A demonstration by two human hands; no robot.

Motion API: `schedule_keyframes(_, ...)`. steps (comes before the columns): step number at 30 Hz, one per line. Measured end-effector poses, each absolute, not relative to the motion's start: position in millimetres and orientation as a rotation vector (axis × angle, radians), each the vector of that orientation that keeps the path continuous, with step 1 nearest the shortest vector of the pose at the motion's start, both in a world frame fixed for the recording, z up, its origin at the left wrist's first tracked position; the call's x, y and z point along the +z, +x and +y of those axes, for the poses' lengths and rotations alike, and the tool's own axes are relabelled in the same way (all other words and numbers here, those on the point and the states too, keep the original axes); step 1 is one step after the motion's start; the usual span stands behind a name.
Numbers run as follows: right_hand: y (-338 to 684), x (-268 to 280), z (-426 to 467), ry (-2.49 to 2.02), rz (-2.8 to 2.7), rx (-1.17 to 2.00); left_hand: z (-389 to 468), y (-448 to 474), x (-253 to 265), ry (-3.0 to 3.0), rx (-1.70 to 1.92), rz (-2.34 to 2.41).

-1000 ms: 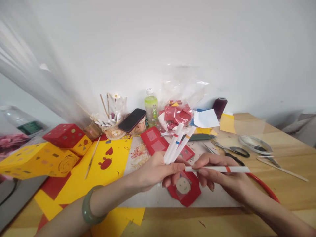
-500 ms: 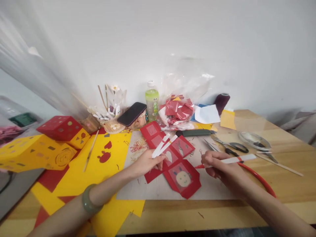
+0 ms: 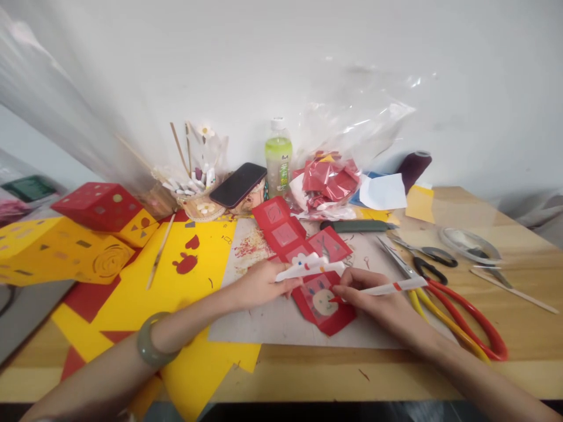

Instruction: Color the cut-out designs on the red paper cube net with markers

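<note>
My right hand [image 3: 369,296] is closed on a red marker [image 3: 396,287] with a white barrel. Its red tip points at the round smiling face [image 3: 324,303] drawn on a panel of the red paper cutout [image 3: 329,324]. Fingers of my left hand [image 3: 264,286] are closed around several white markers [image 3: 303,268], which lie across the middle of the cutout and hide part of it. Farther up, the cutout's other panels [image 3: 281,225] carry pale inset pieces with small drawings. Beneath it lies a stained white sheet [image 3: 250,322].
Left are yellow paper [image 3: 197,369], a red box [image 3: 101,205] and a yellow box [image 3: 53,249]. Behind stand a phone [image 3: 240,184], a drink bottle [image 3: 278,161] and a plastic bag of red scraps [image 3: 329,181]. Large scissors [image 3: 475,316] and black-handled scissors [image 3: 433,264] lie right.
My right hand has moved left, bringing the marker's tip onto the drawn face. The markers in my left hand have tilted flatter toward the right. The camera view has shifted slightly.
</note>
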State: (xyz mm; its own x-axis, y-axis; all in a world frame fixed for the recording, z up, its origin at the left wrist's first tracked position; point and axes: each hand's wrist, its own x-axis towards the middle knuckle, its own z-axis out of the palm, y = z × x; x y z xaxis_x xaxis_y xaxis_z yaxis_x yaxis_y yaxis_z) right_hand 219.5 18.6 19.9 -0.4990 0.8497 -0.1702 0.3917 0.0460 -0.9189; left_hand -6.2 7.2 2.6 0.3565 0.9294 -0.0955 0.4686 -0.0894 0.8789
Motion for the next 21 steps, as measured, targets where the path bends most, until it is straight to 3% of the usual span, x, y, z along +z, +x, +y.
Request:
schedule_keyframes(9, 218.2, 5.8, 14.6, -1.183, -2.001, 1.236, 11.3, -7.9, -3.5, 1.733, 0.571, 1.289)
schedule_keyframes(21, 216.4, 1.8, 14.0, -1.223, -2.055, 1.215, 10.6, -8.3, -4.4, 1.728, 0.591, 1.3)
